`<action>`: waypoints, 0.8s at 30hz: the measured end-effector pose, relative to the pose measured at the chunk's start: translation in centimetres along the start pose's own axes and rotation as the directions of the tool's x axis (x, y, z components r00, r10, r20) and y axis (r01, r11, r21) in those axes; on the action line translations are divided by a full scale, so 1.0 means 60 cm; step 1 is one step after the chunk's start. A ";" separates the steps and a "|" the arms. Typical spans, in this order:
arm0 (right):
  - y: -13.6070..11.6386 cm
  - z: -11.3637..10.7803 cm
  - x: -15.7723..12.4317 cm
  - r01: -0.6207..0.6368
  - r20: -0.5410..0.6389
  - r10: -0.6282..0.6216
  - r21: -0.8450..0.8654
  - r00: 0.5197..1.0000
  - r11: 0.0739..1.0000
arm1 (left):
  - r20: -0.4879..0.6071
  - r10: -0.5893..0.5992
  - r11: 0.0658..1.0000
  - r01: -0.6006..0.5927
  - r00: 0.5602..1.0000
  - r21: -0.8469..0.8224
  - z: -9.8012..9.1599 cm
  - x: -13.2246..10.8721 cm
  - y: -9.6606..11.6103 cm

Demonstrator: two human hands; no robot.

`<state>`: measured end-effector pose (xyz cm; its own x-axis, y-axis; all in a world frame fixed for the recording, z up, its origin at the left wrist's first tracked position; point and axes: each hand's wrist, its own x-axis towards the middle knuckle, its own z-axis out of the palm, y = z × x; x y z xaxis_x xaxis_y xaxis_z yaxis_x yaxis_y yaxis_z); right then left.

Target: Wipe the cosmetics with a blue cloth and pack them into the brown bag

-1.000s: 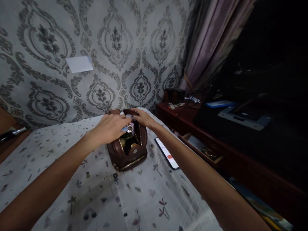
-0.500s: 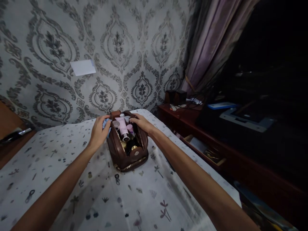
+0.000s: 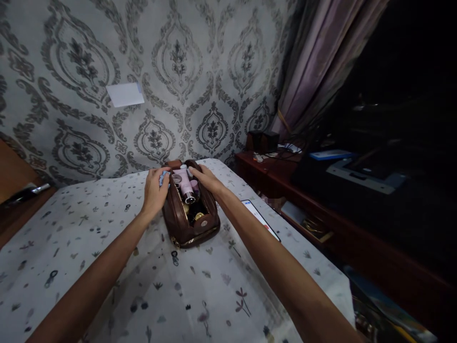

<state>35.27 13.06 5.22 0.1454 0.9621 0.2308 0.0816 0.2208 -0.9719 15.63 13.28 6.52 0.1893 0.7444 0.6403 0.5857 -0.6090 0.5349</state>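
A brown leather bag [image 3: 175,218] stands unzipped on the patterned white sheet [image 3: 200,295]. Inside it lie a pink tube [image 3: 184,183], a pink-lidded jar [image 3: 193,184], a clear round container [image 3: 176,179] and darker items with gold parts. My left hand [image 3: 156,190] is at the bag's left side, its fingers closed round a crumpled blue thing [image 3: 164,179]. My right hand [image 3: 208,181] rests over the bag's right rim, thumb reaching into the opening near a whitish item; its other fingers are mostly hidden behind the rim.
A phone with a lit screen [image 3: 260,218] lies right of the bag, partly behind my right forearm. Further right are a dark red desk [image 3: 264,166] with small speakers [image 3: 262,141] and an open drawer [image 3: 303,224]. A patterned wall rises behind.
My right thumb has moved left, further into the bag's opening. The phone beside my right forearm has come into view. My left hand stays at the blue thing.
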 end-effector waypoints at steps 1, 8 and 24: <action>0.001 0.001 0.000 -0.002 -0.004 0.002 0.019 1.000 1.000 | 0.004 0.006 1.000 -0.006 1.000 -0.001 -0.001 0.001 0.000; 0.004 -0.004 -0.006 -0.027 0.042 0.019 0.209 0.999 0.977 | 0.062 0.038 0.997 -0.042 0.997 0.067 -0.011 0.013 -0.006; 0.008 -0.016 -0.030 -0.142 0.135 0.082 0.531 0.987 0.835 | 0.758 -0.020 0.610 -0.593 0.652 0.526 0.007 0.096 0.159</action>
<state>35.97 11.27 4.38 0.0168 0.9897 0.1421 -0.4764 0.1329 -0.8691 22.66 11.87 15.08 0.7093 0.7048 -0.0107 0.6593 -0.6687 -0.3436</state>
